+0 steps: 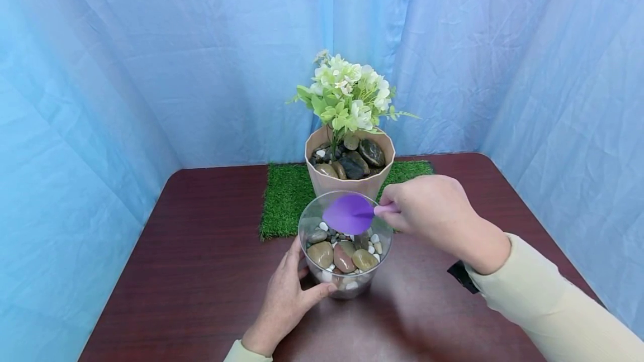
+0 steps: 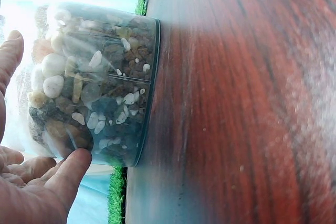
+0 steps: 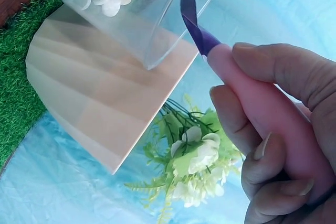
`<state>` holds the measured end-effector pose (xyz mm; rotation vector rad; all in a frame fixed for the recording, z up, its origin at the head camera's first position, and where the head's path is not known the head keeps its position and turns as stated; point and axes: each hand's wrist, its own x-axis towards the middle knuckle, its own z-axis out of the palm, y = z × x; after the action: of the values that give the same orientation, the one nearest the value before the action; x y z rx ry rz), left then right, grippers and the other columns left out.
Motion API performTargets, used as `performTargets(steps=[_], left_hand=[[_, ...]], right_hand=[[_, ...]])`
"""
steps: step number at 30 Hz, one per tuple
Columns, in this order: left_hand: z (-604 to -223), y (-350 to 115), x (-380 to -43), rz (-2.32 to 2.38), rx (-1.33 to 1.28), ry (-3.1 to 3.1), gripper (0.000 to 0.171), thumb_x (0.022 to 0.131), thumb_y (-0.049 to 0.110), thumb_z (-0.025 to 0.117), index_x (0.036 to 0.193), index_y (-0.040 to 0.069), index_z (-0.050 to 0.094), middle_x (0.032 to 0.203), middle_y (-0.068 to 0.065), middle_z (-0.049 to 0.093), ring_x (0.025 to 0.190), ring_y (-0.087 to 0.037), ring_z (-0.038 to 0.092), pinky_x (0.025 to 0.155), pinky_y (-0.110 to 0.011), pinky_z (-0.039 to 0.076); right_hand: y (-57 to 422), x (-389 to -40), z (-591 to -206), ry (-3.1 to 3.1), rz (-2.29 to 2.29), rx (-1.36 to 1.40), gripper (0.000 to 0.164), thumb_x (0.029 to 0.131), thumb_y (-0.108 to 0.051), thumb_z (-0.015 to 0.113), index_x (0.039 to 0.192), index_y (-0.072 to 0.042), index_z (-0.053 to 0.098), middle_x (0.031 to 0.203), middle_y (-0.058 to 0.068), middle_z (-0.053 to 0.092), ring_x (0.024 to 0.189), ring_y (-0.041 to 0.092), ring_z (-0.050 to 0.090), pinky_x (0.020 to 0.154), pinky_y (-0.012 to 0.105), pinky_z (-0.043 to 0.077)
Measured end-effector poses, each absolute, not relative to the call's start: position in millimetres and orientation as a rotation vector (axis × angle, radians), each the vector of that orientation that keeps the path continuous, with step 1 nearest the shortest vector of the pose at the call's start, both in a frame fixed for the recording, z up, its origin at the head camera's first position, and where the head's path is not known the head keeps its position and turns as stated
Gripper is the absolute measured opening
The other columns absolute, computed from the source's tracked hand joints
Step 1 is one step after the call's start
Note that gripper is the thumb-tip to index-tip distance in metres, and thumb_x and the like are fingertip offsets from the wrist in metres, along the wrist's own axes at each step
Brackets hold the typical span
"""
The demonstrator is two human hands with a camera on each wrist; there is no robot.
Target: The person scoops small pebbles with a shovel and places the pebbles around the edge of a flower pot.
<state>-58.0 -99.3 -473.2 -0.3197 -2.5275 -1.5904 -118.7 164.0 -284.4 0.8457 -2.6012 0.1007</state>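
1. We saw the clear container (image 1: 347, 276) standing upright on the table (image 1: 201, 250), just in front of the beige pot (image 3: 105, 87).
2. We saw the left hand (image 1: 288, 300) cupped about the container's near left side, its thumb in front and its fingers set apart along the wall, steadying it low down.
3. We saw the right hand (image 1: 432, 208) gripping the pink handle (image 3: 268, 108) of the purple scoop (image 1: 349, 214), fingers wrapped beneath and thumb laid along the top.
4. The scoop's blade lay across the container's open mouth in the head view; we could not tell whether it touched the rim.
5. Inside the container we counted three large smooth stones (image 1: 344, 256) in a row toward the front, brownish, reddish and olive, with white pebbles (image 2: 53, 86) around them.
6. Through the lower wall, the left wrist view showed us finer brown and dark gravel (image 2: 113, 56) flecked with small white bits.
7. The beige pot held dark and tan stones (image 1: 354, 166), and from among them rose pale flowers (image 1: 352, 85) with green leaves.
8. Beneath that pot we saw a green grass mat (image 1: 284, 200), and behind everything hung a light blue curtain (image 1: 201, 60).
9. A pale sleeve (image 1: 548, 289) covered the right forearm, with a black item (image 1: 463, 277) by its cuff.
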Motion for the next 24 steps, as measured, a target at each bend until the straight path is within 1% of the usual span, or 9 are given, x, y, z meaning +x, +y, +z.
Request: performTargets(steps=[4, 8, 12, 15, 21, 24], left_hand=[[-473.4, -99.2, -57.7, -1.587, -0.322, -2.522, 0.12, 0.075, 0.045, 0.094, 0.168, 0.023, 0.021, 0.16, -0.014, 0.044, 0.136, -0.027, 0.058, 0.101, -0.029, 0.06], [-473.5, -99.0, -57.6, -1.583, -0.324, -2.519, 0.121, 0.075, 0.045, 0.094, 0.168, 0.022, 0.02, 0.16, -0.014, 0.044, 0.135, -0.027, 0.059, 0.101, -0.03, 0.06], [-473.7, -99.2, -57.7, -1.589, -0.325, -2.515, 0.121, 0.075, 0.044, 0.094, 0.168, 0.022, 0.021, 0.161, -0.014, 0.044, 0.135, -0.027, 0.059, 0.101, -0.03, 0.06], [-473.7, -99.3, -57.8, -1.594, -0.329, -2.511, 0.12, 0.075, 0.044, 0.094, 0.168, 0.022, 0.021, 0.161, -0.015, 0.044, 0.135, -0.027, 0.06, 0.102, -0.031, 0.06], [-473.2, -99.2, -58.4, -1.595, -0.334, -2.512, 0.12, 0.075, 0.043, 0.094, 0.168, 0.021, 0.021, 0.161, -0.014, 0.043, 0.135, -0.026, 0.059, 0.102, -0.031, 0.06], [-473.7, -99.1, -58.3, -1.589, -0.334, -2.514, 0.12, 0.075, 0.044, 0.094, 0.168, 0.021, 0.021, 0.161, -0.014, 0.043, 0.135, -0.026, 0.06, 0.102, -0.031, 0.06]], right_hand=[[159.2, -118.7, -283.1, -2.622, 0.061, 0.883, 0.02, 0.088, -0.031, 0.083, 0.07, -0.03, 0.072, 0.053, -0.016, 0.049, 0.046, 0.004, 0.038, 0.034, 0.03, 0.03], [153.7, -118.6, -281.2, -2.668, 0.018, 0.903, 0.033, 0.087, -0.03, 0.081, 0.062, -0.033, 0.061, 0.051, -0.016, 0.039, 0.046, 0.006, 0.036, 0.035, 0.033, 0.032], [147.9, -119.9, -280.8, -2.648, -0.034, 0.926, 0.042, 0.084, -0.024, 0.078, 0.057, -0.027, 0.046, 0.052, -0.013, 0.027, 0.046, 0.009, 0.03, 0.035, 0.033, 0.031], [144.3, -121.1, -279.4, -2.645, -0.056, 0.927, 0.046, 0.084, -0.024, 0.077, 0.057, -0.025, 0.04, 0.054, -0.012, 0.022, 0.046, 0.01, 0.028, 0.036, 0.033, 0.03], [141.4, -121.4, -275.5, -2.678, -0.079, 0.917, 0.046, 0.084, -0.022, 0.076, 0.056, -0.025, 0.04, 0.054, -0.012, 0.02, 0.048, 0.01, 0.028, 0.036, 0.032, 0.028], [141.5, -121.6, -276.1, -2.676, -0.09, 0.907, 0.045, 0.084, -0.021, 0.076, 0.056, -0.025, 0.041, 0.053, -0.012, 0.021, 0.046, 0.01, 0.03, 0.036, 0.033, 0.03]])
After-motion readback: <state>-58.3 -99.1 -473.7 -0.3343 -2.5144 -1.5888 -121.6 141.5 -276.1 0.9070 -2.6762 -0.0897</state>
